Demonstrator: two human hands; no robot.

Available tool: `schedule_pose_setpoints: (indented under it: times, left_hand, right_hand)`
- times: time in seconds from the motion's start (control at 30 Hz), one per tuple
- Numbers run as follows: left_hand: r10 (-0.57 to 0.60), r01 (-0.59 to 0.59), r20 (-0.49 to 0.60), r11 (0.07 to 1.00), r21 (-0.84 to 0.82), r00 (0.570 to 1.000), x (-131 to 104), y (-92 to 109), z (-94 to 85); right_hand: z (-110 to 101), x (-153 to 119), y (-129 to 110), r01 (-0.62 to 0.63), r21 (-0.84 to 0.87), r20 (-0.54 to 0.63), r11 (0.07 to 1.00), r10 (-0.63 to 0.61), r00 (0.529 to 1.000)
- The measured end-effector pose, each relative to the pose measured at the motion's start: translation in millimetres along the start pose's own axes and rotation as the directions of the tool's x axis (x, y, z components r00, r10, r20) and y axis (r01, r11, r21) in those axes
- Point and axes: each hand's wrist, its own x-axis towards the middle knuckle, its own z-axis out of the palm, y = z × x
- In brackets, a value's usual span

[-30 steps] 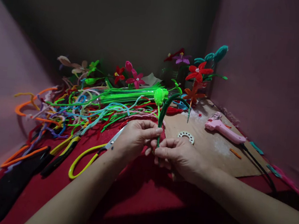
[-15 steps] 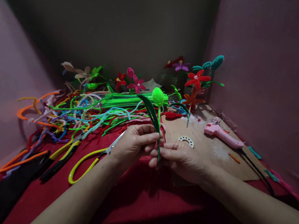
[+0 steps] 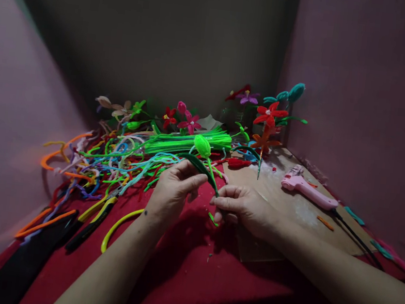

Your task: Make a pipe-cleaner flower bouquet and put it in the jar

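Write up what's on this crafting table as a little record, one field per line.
left hand: fingers on dark green leaf
right hand: pinches the leaf's base beside the stem of a bright green bud
behind hands: bundle of green stems, loose coloured stems, fuzzy flowers
left side: pliers; yellow loop handle, partly hidden by forearm
right side: pink glue gun on cardboard
surface: red cloth

fuzzy green bud [image 3: 202, 145], smooth pink plastic glue gun [image 3: 309, 191]
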Motion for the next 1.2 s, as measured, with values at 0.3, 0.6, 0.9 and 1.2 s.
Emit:
schedule_pose_setpoints:
  times: [0.3,0.6,0.9,1.2]
  left_hand:
    - [-0.001,0.010,-0.045,0.978,0.207,0.999,0.4,-5.2,1.2]
    - [0.608,-0.567,0.177,0.540,0.621,0.774,-10.4,-4.7,1.9]
    - [0.719,-0.618,0.190,0.395,0.680,0.669,-16.3,14.9,-7.3]
    - [0.302,-0.263,-0.048,0.889,0.376,0.952,1.3,22.6,-18.8]
  right_hand:
    - [-2.1,-1.5,6.5,-0.040,0.015,0.061,0.999,0.039,0.997]
    - [4.2,6.5,1.3,0.000,0.097,0.111,0.995,-0.010,0.994]
    - [11.3,7.4,-14.8,0.004,-0.049,0.018,0.999,-0.003,1.000]
    - [-8.7,15.0,-1.6,0.343,-0.554,-0.208,0.759,-0.525,0.825]
